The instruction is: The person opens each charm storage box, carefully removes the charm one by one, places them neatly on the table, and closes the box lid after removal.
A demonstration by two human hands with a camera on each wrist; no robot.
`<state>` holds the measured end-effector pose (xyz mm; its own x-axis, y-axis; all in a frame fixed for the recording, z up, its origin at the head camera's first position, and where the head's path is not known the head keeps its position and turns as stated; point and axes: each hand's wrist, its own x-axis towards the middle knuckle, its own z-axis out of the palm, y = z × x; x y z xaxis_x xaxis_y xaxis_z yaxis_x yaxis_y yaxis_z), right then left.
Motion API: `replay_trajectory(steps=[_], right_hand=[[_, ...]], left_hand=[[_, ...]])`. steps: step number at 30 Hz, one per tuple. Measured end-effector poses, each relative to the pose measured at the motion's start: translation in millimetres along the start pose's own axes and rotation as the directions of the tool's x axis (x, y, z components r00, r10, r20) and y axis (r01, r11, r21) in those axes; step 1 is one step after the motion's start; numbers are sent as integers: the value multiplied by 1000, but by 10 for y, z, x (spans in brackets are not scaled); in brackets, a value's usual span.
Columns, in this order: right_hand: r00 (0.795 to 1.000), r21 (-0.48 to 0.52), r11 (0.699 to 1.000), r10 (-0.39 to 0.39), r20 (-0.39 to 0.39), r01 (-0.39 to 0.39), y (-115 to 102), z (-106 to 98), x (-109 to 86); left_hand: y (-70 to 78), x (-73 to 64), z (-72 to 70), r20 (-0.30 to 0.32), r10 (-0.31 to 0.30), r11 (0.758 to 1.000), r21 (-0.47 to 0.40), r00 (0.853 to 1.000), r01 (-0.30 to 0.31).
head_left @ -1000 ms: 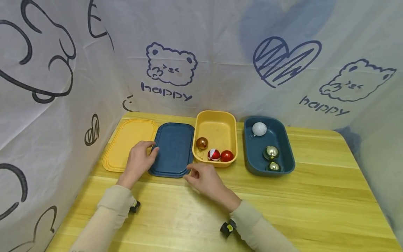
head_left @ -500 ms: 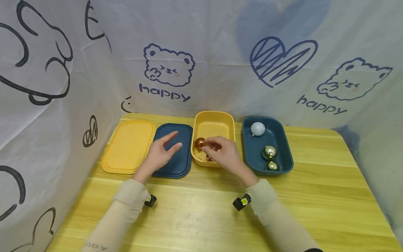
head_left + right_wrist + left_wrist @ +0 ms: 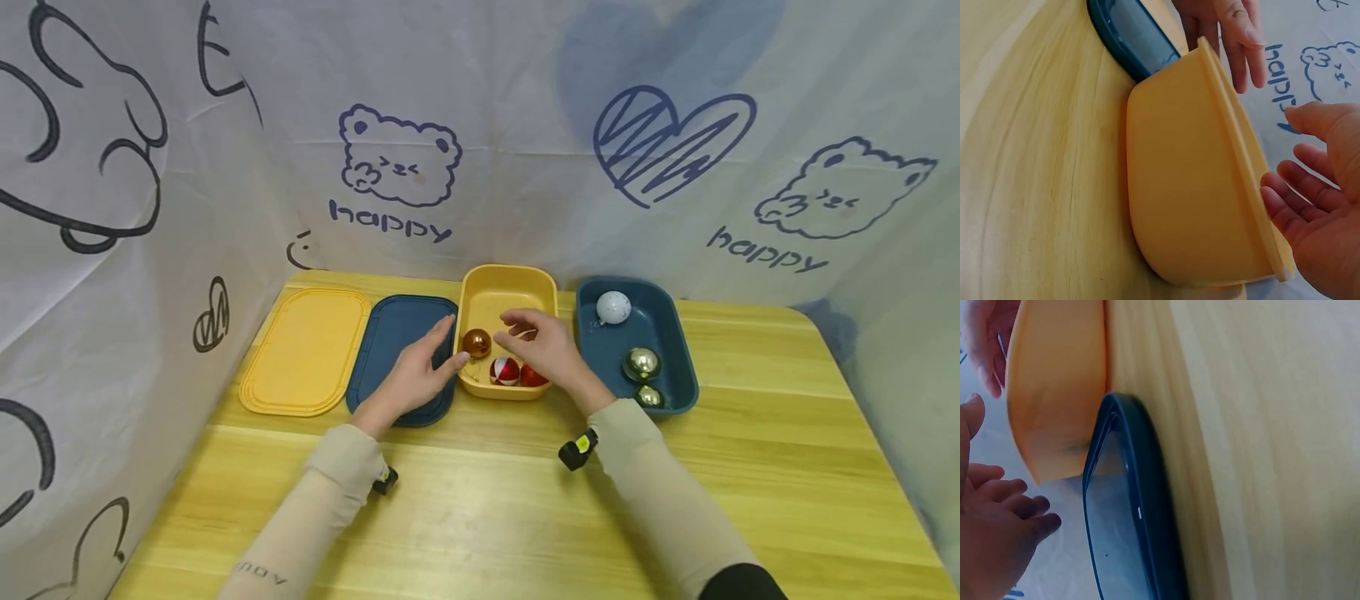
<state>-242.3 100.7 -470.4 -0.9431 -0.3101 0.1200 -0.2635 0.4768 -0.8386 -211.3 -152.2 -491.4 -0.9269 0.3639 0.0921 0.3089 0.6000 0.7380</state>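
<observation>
Compared with 0.5 seconds ago, the left hand (image 3: 411, 382) is reaching farther right, nearer the yellow box (image 3: 504, 300), and the right hand (image 3: 546, 348) is sitting a bit farther back, so the striped red-and-white bauble (image 3: 504, 372) and the red bauble (image 3: 532, 377) are showing more.

Behind everything, a white cloth (image 3: 525, 200) with bears and hearts is hanging like a wall. A wood-grain table (image 3: 480, 517) is holding everything up. 2 deep boxes are standing with their tops off: the blue box (image 3: 660, 321) on the right and the yellow box beside it. Their tall sides are probably keeping round things from rolling away. The yellow lid (image 3: 306, 354) and the blue lid (image 3: 392, 337) are lying flat on the left, maybe to be out of the way.

Both hands are holding nothing that shows. The left hand is hovering over the blue lid, pointing straight fingers toward the yellow box and spreading its thumb. The right hand is hanging over the yellow box's right side, bending its fingers loosely; whether it is brushing the rim, I cannot tell.

6 baubles are resting inside. In the blue box, a white bauble (image 3: 613, 307) is lying near the back and 2 gold baubles (image 3: 642, 364) nearer the front. In the yellow box, a copper-brown bauble (image 3: 476, 343) is lying on the left, while the striped and red baubles are sitting side by side in front.
</observation>
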Motion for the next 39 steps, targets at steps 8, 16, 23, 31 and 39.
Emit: replay_trajectory(steps=[8, 16, 23, 31, 39], right_hand=[[999, -55, 998, 5, 49, -2, 66, 58, 99], [995, -83, 996, 29, 99, -21, 80, 129, 176], [988, -133, 990, 59, 142, -40, 121, 199, 251], [981, -155, 986, 91, 169, -65, 127, 227, 291], [973, -163, 984, 101, 208, -67, 138, 254, 324]], left_hand=[[7, 48, 129, 44, -15, 971, 239, 999, 4], [11, 60, 242, 2, -33, 894, 446, 999, 29], [35, 65, 281, -23, -49, 858, 510, 999, 54], [25, 62, 302, -40, -38, 863, 502, 998, 53], [36, 50, 305, -61, -25, 865, 499, 998, 52]])
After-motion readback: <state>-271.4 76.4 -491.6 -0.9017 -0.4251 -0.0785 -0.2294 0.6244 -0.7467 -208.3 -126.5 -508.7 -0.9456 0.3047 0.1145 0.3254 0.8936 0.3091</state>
